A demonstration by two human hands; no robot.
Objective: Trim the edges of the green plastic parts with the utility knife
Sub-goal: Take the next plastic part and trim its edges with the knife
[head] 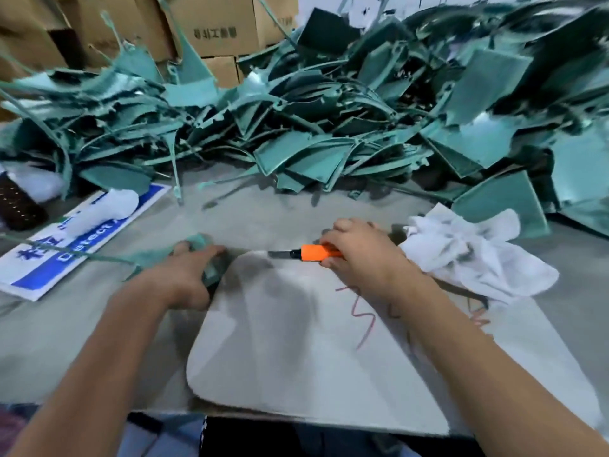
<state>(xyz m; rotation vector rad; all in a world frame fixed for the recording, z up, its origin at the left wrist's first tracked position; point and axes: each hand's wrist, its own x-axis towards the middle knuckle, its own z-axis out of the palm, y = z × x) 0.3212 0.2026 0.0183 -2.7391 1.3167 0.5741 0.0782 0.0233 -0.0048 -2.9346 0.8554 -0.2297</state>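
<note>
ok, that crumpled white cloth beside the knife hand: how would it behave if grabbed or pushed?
The crumpled white cloth is probably floppy: it lies in soft folds on the grey table. It likely weighs little and would bunch or drag rather than slide cleanly. Rolling or tipping seems unlikely, since it sits low and spread.

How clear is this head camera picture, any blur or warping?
Head view: motion blur smears the pile of green parts, worst toward the edges; the orange utility knife in the right hand stays fairly readable; wide-angle distortion bends the table edge; soft shadows, no harsh glare.
</note>
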